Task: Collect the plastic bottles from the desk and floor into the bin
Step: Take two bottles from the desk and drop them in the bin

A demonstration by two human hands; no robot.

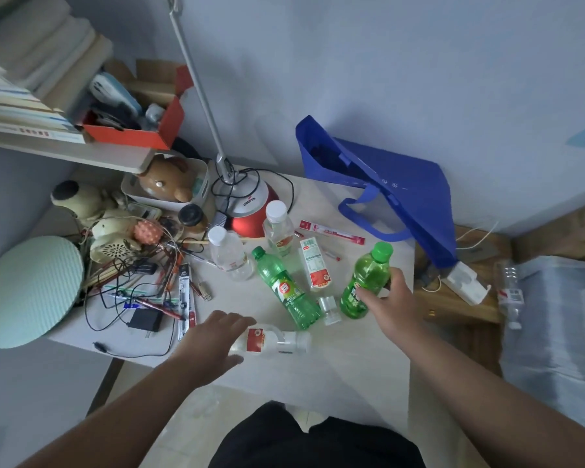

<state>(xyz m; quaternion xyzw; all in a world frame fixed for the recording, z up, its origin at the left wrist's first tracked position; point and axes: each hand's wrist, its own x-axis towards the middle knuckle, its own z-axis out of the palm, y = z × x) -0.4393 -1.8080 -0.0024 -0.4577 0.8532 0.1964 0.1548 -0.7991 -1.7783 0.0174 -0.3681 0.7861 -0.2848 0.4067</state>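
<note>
Glossy green plastic bottle [365, 282], clear plastic bottle [271, 342], matt pale surface [352, 349], blue cloth bag [402, 184], shiny red lamp base [250, 217]

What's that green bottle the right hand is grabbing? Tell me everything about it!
The green bottle is see-through green plastic, with a green screw cap on and a label low on its body. It stands about upright near the right edge of the desk. The right hand grips its lower half, thumb by the label.
</note>
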